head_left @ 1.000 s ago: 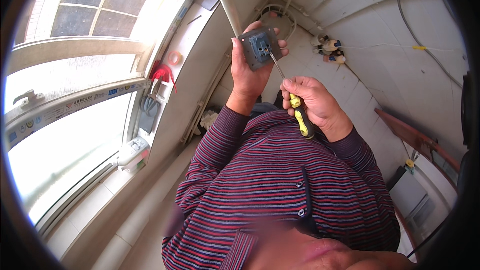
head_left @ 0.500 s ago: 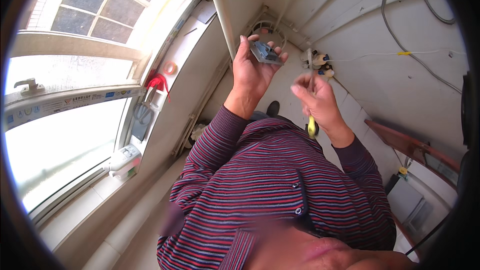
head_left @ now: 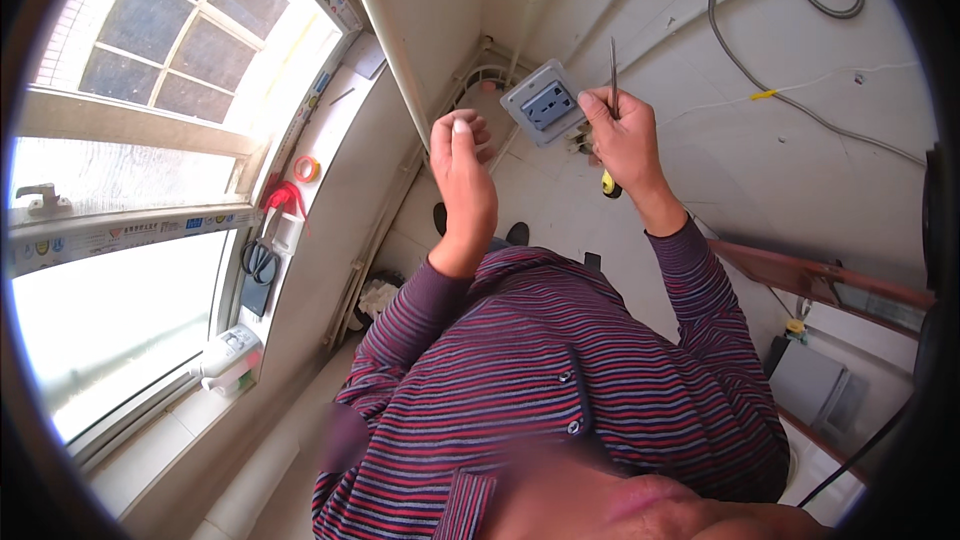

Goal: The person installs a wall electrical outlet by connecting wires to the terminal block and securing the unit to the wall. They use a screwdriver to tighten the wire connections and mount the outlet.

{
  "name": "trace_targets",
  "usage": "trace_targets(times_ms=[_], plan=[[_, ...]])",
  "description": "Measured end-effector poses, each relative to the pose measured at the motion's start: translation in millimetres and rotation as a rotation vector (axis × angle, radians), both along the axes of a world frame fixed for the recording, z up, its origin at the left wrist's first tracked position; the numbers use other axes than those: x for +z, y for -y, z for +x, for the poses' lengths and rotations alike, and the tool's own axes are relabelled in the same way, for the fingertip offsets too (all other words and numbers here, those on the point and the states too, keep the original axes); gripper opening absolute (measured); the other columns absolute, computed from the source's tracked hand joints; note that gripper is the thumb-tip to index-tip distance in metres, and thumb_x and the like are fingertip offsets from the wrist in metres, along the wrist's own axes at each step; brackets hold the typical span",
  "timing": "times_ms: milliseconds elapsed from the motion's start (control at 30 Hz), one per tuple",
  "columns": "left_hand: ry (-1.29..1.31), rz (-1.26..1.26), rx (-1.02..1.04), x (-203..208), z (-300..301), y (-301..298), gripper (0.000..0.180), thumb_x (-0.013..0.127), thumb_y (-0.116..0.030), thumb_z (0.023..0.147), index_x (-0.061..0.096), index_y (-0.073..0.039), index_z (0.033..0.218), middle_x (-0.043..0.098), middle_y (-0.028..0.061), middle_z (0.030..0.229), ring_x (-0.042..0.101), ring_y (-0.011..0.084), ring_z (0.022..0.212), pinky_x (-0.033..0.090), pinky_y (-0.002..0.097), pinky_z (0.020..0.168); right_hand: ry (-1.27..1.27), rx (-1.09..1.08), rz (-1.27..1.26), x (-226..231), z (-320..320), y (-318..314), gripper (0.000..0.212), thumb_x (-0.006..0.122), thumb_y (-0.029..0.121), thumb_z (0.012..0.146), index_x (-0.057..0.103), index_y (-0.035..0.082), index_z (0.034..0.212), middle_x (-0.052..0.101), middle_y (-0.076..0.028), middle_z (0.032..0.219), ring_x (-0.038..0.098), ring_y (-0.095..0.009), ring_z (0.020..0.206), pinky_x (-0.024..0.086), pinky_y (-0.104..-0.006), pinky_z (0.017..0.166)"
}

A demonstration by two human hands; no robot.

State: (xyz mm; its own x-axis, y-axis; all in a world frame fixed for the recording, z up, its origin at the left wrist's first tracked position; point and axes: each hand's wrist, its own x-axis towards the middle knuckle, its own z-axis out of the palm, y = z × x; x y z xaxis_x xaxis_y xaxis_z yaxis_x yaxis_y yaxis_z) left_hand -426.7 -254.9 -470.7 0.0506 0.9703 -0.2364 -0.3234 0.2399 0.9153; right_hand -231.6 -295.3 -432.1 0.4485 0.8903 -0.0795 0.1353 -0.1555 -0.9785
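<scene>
My right hand (head_left: 628, 145) grips a screwdriver, its dark shaft (head_left: 614, 70) pointing up past the thumb and its yellow-and-black handle (head_left: 610, 183) sticking out below. The same hand pinches the right edge of a grey square socket plate (head_left: 512, 98) with a blue-grey outlet insert (head_left: 548, 107), its slotted face turned toward me. Just left of the plate, apart from it, is my left hand (head_left: 464, 185). Its fingers are curled in with the thumb against them; whether something small sits between them is hidden.
On the left windowsill lie orange tape (head_left: 306, 169), a red bundle (head_left: 285, 200), black-handled scissors (head_left: 260, 258) and a white bottle (head_left: 230, 358). A vertical pipe (head_left: 385, 40) stands ahead. Grey hose (head_left: 720, 50) and white wire (head_left: 830, 77) run along the right wall, above a reddish-brown board (head_left: 800, 275).
The socket plate has passed from my left hand to my right and now shows its outlet face. My left hand has drawn back to the left with its fingers curled. The screwdriver stays in my right.
</scene>
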Motion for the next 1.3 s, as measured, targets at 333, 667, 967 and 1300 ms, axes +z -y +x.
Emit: trace_targets(times_ms=[333,667,967,1300], plan=[[0.018,1.345,-0.667,215,25,60,0.015,0.068,-0.020,0.074,0.067,-0.006,0.079,0.059,0.0068,0.082,0.057,0.0238,0.078,0.048,0.0366,0.066,-0.064,0.007,-0.090,10,21,-12,0.027,0.070,0.024,0.101,0.067,0.001,0.086,0.050,0.008,0.064,0.039,-0.002,0.051,0.033,-0.0229,0.045],[-0.431,0.995,-0.303,239,6,77,0.021,0.073,-0.007,0.070,0.072,-0.003,0.091,0.066,0.0100,0.090,0.063,0.0256,0.079,0.050,0.0339,0.063,0.102,-0.018,0.013,43,51,-6,0.027,0.071,0.022,0.098,0.071,-0.003,0.087,0.058,0.005,0.068,0.046,-0.004,0.062,0.040,-0.0260,0.056],[-0.767,1.105,-0.374,139,124,18,0.091,0.091,-0.030,0.075,0.046,0.005,0.147,0.054,0.0274,0.137,0.053,0.0441,0.127,0.047,0.0482,0.105,0.395,-0.090,0.252,130,104,41,0.021,0.073,0.016,0.096,0.069,-0.002,0.086,0.065,0.002,0.075,0.053,-0.004,0.074,0.048,-0.0265,0.066],[-0.534,1.044,-0.558,177,198,38,0.087,0.089,-0.026,0.079,0.045,0.004,0.148,0.054,0.0240,0.139,0.057,0.0393,0.124,0.051,0.0434,0.101,0.405,-0.169,0.428,168,138,92,0.022,0.070,0.015,0.096,0.067,-0.006,0.089,0.066,-0.011,0.068,0.056,-0.010,0.061,0.047,-0.0301,0.059]])
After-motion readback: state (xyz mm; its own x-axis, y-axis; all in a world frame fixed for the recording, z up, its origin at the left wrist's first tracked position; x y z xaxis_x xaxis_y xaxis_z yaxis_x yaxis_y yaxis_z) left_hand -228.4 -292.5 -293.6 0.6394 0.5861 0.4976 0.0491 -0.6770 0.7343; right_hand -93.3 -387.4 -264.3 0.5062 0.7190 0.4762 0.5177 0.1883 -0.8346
